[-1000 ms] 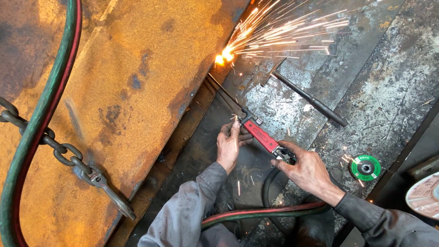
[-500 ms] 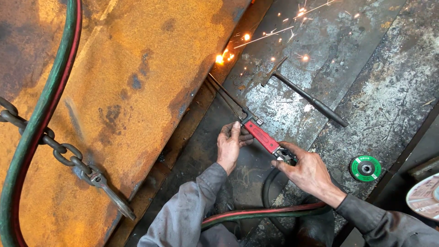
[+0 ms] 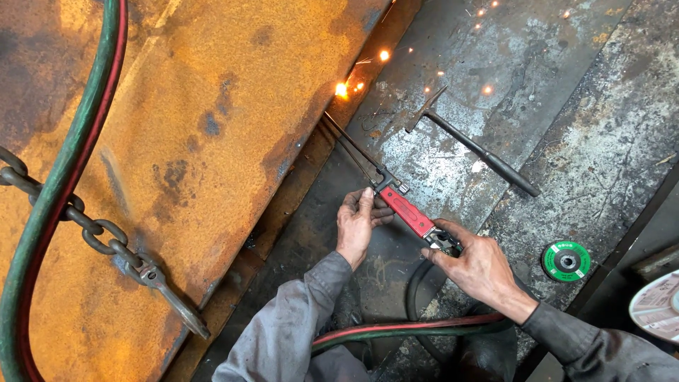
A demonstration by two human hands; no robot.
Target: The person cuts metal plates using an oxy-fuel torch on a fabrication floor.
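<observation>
A cutting torch with a red handle (image 3: 408, 211) and thin dark tubes reaches up-left to the edge of a large rusty orange steel plate (image 3: 212, 127). At its tip a bright glow (image 3: 341, 89) throws a few sparks. My left hand (image 3: 357, 223) cups the front of the torch from below, near where the tubes start. My right hand (image 3: 475, 263) grips the rear end of the handle by the valves. Green and red hoses (image 3: 417, 329) run from the torch back under my arms.
A chipping hammer (image 3: 481, 152) lies on the grey scarred floor plate beyond the torch. A green grinding disc (image 3: 566, 260) lies at the right, a pale disc (image 3: 658, 304) at the frame edge. A chain with a hook (image 3: 106, 240) and a green-red hose pair (image 3: 64, 184) cross the rusty plate.
The wide spray of sparks has died down to a small glow with a few scattered sparks. Both hands and the torch stay in about the same place.
</observation>
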